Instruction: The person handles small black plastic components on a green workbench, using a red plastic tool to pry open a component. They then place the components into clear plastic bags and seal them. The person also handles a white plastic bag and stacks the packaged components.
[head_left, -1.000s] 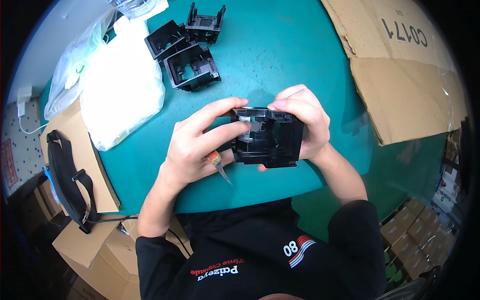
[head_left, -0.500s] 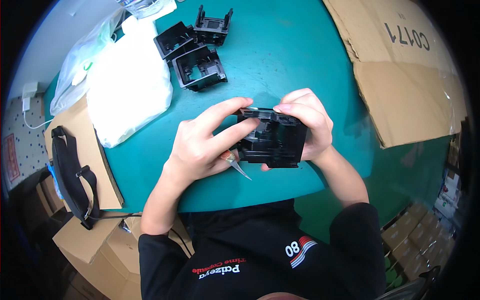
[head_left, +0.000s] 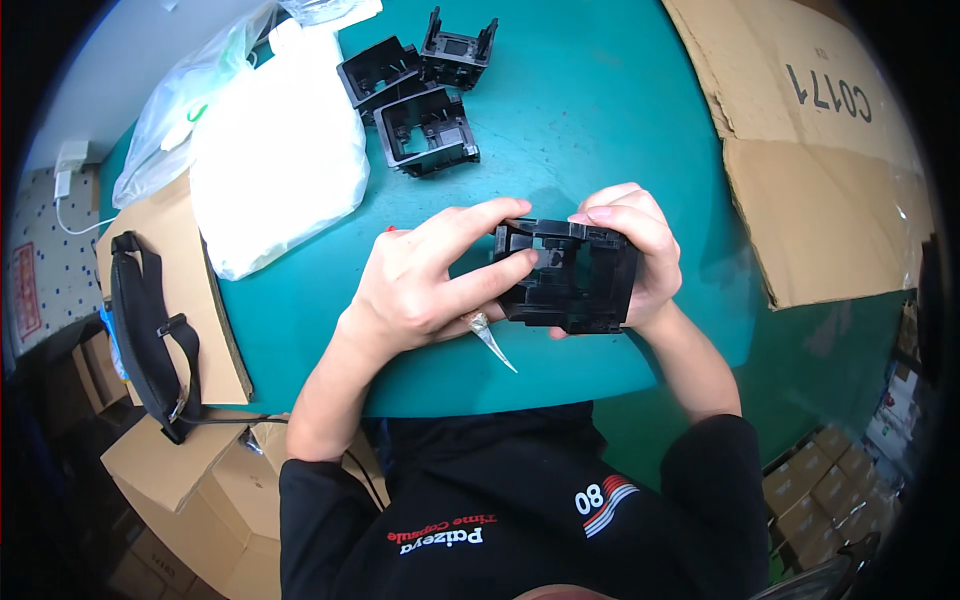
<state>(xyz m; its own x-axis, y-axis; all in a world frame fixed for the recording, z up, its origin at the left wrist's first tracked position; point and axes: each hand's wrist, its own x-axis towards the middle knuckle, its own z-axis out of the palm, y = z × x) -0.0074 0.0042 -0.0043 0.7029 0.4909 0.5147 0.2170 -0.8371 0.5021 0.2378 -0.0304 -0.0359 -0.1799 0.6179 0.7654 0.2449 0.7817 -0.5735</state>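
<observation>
Between my two hands, above the near part of the table, is a black plastic housing (head_left: 575,290) with ribs and openings. My left hand (head_left: 420,275) has its index and middle fingertips on the housing's upper left side. That same hand also keeps hold of a knife-like tool (head_left: 491,342), its tapered tip pointing down toward me below the palm. My right hand (head_left: 645,250) grips the housing's right side, thumb along the top edge and the other fingers partly hidden behind it.
Several similar black housings (head_left: 425,135) lie at the far left middle of the green table (head_left: 600,90). A white plastic bag (head_left: 285,150) and a black strapped pouch (head_left: 145,320) are on the left. A large cardboard piece (head_left: 820,200) covers the right; an opened carton (head_left: 200,490) stands lower left.
The housing has tilted in my hands, so more of its inner openings face up. In the picture, both hands sit slightly further right, as do the far housings and the bag.
</observation>
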